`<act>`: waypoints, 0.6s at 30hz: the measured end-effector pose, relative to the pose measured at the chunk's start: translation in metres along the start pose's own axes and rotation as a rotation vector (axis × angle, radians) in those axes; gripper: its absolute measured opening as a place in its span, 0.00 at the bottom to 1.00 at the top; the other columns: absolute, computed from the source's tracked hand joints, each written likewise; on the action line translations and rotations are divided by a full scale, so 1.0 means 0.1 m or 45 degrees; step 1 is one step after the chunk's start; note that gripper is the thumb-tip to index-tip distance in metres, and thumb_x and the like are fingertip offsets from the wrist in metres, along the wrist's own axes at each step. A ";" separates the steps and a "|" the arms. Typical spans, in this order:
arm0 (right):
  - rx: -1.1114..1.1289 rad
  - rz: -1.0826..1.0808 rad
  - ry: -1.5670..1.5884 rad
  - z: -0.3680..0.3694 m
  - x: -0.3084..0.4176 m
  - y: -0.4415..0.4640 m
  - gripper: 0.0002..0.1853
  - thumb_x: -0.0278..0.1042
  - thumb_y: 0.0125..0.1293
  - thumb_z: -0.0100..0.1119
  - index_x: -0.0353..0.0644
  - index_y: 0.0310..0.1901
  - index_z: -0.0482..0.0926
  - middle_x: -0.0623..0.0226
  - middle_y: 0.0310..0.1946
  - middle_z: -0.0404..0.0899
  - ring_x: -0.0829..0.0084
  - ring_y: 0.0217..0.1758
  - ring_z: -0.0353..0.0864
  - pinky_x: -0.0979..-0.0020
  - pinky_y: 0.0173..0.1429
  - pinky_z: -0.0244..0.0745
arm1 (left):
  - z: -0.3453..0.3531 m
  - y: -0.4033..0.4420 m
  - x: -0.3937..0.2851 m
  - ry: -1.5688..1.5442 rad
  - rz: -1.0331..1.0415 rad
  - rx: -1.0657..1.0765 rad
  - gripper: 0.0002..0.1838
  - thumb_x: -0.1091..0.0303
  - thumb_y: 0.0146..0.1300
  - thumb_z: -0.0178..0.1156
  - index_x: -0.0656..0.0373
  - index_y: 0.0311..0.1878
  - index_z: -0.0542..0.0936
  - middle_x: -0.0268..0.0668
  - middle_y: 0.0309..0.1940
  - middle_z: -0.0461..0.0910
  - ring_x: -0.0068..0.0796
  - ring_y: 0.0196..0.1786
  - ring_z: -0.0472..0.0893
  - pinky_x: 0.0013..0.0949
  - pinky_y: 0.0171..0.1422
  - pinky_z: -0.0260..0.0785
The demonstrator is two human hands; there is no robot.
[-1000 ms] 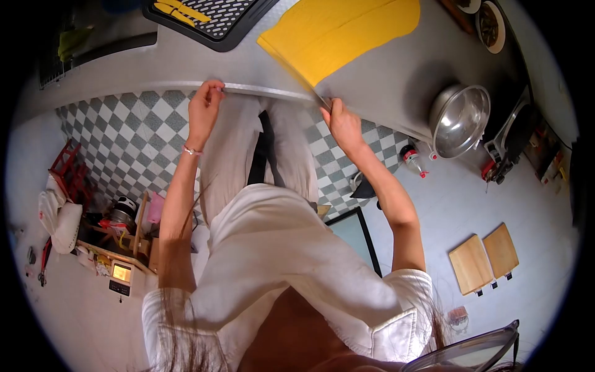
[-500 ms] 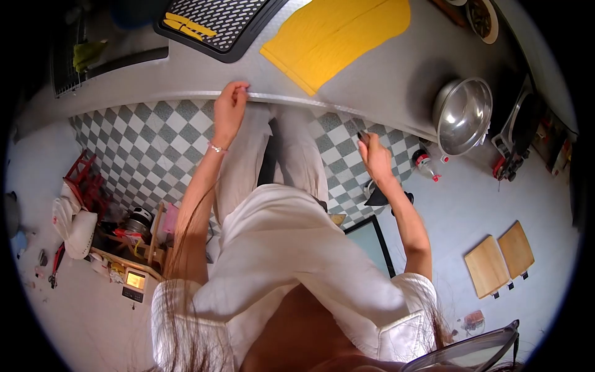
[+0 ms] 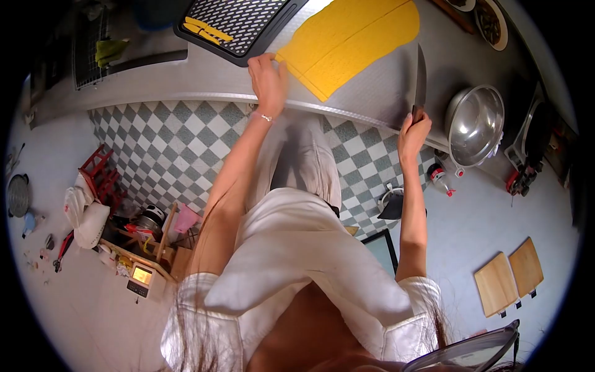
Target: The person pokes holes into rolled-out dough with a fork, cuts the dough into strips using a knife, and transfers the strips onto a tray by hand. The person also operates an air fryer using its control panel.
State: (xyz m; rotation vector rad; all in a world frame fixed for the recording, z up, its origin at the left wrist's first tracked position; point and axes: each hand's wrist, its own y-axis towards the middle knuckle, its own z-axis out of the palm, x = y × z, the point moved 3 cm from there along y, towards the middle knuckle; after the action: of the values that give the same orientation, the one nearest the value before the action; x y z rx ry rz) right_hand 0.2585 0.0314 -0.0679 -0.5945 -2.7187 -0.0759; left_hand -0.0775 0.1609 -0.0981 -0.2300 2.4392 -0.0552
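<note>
A broad sheet of yellow dough (image 3: 353, 46) lies flat on the metal counter, with a long line across it and a narrow strip marked off along its left edge. My left hand (image 3: 268, 80) is at the dough's left corner, beside the black tray. Its thumb stands apart from the bent fingers, and nothing shows in its grasp. In my right hand (image 3: 413, 133) is a kitchen knife (image 3: 421, 80), gripped by its dark handle. The blade points away from me, over the counter to the right of the dough.
Yellow strips (image 3: 207, 30) rest on the slotted black tray (image 3: 238, 54) at the back left. A steel bowl (image 3: 476, 126) stands on the right of the counter (image 3: 214, 77). Dishes of food (image 3: 491, 25) sit at the far right, and a green cloth (image 3: 110, 52) hangs at the left.
My left hand has moved up over the counter to the dough's corner. My right hand has risen to the right, bringing the knife blade up over the counter. The view has shifted slightly.
</note>
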 end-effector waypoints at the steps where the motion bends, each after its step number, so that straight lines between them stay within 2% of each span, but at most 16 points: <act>1: -0.036 -0.012 -0.045 0.04 -0.04 0.05 0.19 0.33 0.66 0.55 0.26 0.52 0.67 0.41 0.43 0.69 0.45 0.48 0.68 0.54 0.55 0.63 | 0.02 0.01 0.00 -0.015 -0.023 -0.007 0.14 0.73 0.56 0.64 0.63 0.45 0.75 0.48 0.44 0.70 0.49 0.51 0.70 0.43 0.54 0.65; 6: -0.154 -0.026 -0.207 0.12 -0.09 0.15 0.19 0.32 0.64 0.58 0.25 0.49 0.68 0.42 0.42 0.69 0.46 0.48 0.66 0.53 0.55 0.61 | 0.05 0.04 -0.04 -0.002 -0.087 0.016 0.09 0.73 0.58 0.62 0.62 0.40 0.75 0.44 0.39 0.74 0.47 0.47 0.73 0.43 0.53 0.66; 9: -0.188 0.057 -0.232 0.21 -0.16 0.19 0.19 0.32 0.63 0.60 0.26 0.48 0.68 0.43 0.43 0.68 0.47 0.49 0.66 0.53 0.55 0.60 | 0.01 0.00 -0.06 -0.130 -0.043 -0.041 0.07 0.73 0.59 0.60 0.61 0.40 0.75 0.42 0.36 0.76 0.45 0.43 0.75 0.41 0.50 0.68; 12: -0.222 0.130 -0.225 0.30 -0.23 0.20 0.20 0.32 0.62 0.61 0.26 0.48 0.68 0.44 0.43 0.68 0.47 0.49 0.65 0.53 0.56 0.60 | -0.05 -0.10 -0.10 -0.247 0.107 -0.054 0.07 0.75 0.59 0.59 0.62 0.40 0.75 0.42 0.36 0.76 0.44 0.43 0.76 0.41 0.48 0.69; 15: -0.255 0.139 -0.235 0.36 -0.28 0.20 0.20 0.32 0.61 0.62 0.26 0.48 0.68 0.45 0.42 0.68 0.48 0.49 0.65 0.53 0.56 0.60 | -0.11 -0.25 -0.14 -0.085 0.439 -0.098 0.10 0.78 0.58 0.62 0.62 0.43 0.76 0.42 0.38 0.78 0.39 0.40 0.79 0.35 0.45 0.72; 18: -0.235 0.114 -0.199 0.37 -0.30 0.18 0.23 0.33 0.61 0.62 0.25 0.50 0.67 0.43 0.44 0.67 0.47 0.51 0.64 0.54 0.57 0.59 | -0.16 -0.48 -0.19 0.037 0.610 0.088 0.10 0.79 0.57 0.62 0.61 0.43 0.77 0.41 0.40 0.78 0.40 0.43 0.80 0.34 0.46 0.74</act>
State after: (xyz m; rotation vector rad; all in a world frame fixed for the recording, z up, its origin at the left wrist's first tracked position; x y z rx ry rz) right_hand 0.2789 0.0404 -0.1131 -0.8054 -2.8509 -0.2712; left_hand -0.0660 0.1168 -0.0691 0.3896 2.4514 0.0692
